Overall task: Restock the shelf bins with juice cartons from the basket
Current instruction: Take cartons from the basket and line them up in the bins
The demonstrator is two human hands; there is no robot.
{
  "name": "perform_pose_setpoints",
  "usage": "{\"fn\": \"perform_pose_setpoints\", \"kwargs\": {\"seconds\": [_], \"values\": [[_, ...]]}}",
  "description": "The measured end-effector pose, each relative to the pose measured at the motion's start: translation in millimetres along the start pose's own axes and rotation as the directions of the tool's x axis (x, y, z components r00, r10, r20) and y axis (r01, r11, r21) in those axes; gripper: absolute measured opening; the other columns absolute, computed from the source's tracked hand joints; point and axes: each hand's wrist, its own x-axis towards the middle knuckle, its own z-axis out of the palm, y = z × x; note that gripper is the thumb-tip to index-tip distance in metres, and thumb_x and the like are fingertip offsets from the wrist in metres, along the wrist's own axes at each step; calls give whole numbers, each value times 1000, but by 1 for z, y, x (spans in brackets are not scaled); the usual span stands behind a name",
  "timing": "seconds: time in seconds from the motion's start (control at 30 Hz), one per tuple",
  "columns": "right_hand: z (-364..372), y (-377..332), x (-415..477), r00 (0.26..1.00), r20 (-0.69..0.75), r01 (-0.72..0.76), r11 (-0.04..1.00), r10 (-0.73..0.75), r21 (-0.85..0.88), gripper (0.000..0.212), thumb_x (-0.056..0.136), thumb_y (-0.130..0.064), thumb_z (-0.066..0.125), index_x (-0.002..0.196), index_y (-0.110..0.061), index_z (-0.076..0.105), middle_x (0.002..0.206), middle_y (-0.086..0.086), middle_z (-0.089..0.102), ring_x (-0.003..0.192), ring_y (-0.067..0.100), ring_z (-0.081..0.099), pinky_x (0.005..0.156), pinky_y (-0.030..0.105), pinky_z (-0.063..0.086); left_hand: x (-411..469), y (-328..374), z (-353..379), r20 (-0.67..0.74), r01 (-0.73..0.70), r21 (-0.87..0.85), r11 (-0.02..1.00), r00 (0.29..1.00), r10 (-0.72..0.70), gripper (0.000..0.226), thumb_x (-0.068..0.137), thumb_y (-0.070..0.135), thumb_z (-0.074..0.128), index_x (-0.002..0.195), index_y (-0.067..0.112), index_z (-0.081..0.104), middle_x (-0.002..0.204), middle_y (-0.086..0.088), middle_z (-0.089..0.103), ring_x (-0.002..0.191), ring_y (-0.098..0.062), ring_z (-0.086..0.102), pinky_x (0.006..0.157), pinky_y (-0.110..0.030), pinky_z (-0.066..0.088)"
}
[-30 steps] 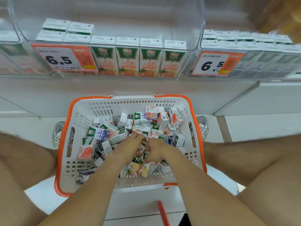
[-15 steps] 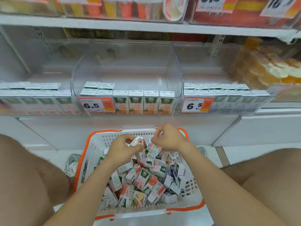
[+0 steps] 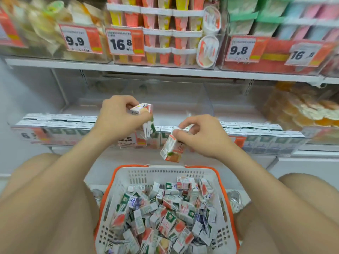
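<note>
2 shelves fill the upper view. The top shelf (image 3: pixel 146 69) carries clear boxes of snacks with price tags (image 3: pixel 122 43) reading 9.9, 16.8 and 9.8. The lower shelf holds 3 clear bins (image 3: pixel 207 99). The left and right bins are lined with rows of upright cartons (image 3: pixel 266 136). The middle bin shows only a front row (image 3: pixel 163 133), partly hidden by the hands. Below, between the person's bare knees, sits a white basket (image 3: pixel 217 180) with an orange rim, filled with a loose heap (image 3: pixel 165 217) of cartons. Both hands hover above the basket, in front of the middle bin. The left hand (image 3: pixel 117 120) has its fingers curled round a carton (image 3: pixel 142 110) lying on its side, with a second carton (image 3: pixel 150 127) showing just under it. The right hand (image 3: pixel 203 138) pinches the top of 1 tilted carton (image 3: pixel 171 146) between thumb and fingers.
</note>
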Motion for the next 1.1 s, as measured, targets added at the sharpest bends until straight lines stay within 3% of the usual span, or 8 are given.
{"fn": "perform_pose_setpoints", "kwargs": {"seconds": [0.1,0.2,0.43,0.57,0.67,0.87,1.0,1.1], "values": [[3,-4,26,966,-239,87,995,-97,-52,29,90,-61,69,95,-33,74,72,-7,72,71,7,66,66,30,52,19,-6,-3,-140,-7,-100,995,990,-7,13,79,36,78,86,27,74,84,13,72,74,1,66,67,-16,51],[12,-2,56,936,-280,178,974,-212,-141,40,96,-58,65,109,-20,60,88,-7,69,79,14,64,66,35,48,33,-18,5,-187,-33,-90,995,982,16,22,80,36,82,86,22,67,83,12,68,71,2,59,60,-10,42],[41,19,116,984,22,172,891,-179,-420,52,92,-66,65,106,-18,47,91,7,67,85,33,63,67,46,52,68,-34,26,-46,-257,199,946,961,271,27,87,37,79,98,26,57,100,7,58,88,-21,59,75,-46,53],[56,21,137,994,82,102,924,-77,-370,53,81,-68,77,91,-17,65,91,-3,63,95,23,55,74,40,47,85,-36,33,-2,-244,280,928,967,255,27,89,35,79,104,29,58,104,8,58,93,-25,57,75,-46,52],[68,15,148,986,164,73,950,-24,-303,53,82,-64,78,105,-17,71,100,-7,58,101,18,45,81,35,41,92,-36,38,7,-228,273,935,972,235,27,87,30,82,103,28,59,103,7,59,93,-24,57,77,-45,51],[68,16,158,934,350,2,975,77,-221,33,102,-31,53,81,-9,66,78,2,63,74,23,53,72,32,45,88,-27,46,-37,-195,232,953,977,209,31,79,19,89,98,23,64,102,4,60,90,-23,58,80,-41,49],[53,11,158,979,79,-201,959,188,200,41,101,-42,40,100,-14,70,92,7,79,87,29,76,85,44,59,78,-19,44,-40,-241,212,947,966,255,34,75,16,91,96,23,66,100,7,59,89,-18,57,82,-43,51],[30,8,153,937,191,-345,700,292,626,37,105,-51,48,112,-17,60,84,10,76,75,27,71,67,37,51,68,-13,44,59,-444,146,884,896,441,35,72,6,89,95,21,68,103,7,60,92,-19,59,81,-45,53]]}}
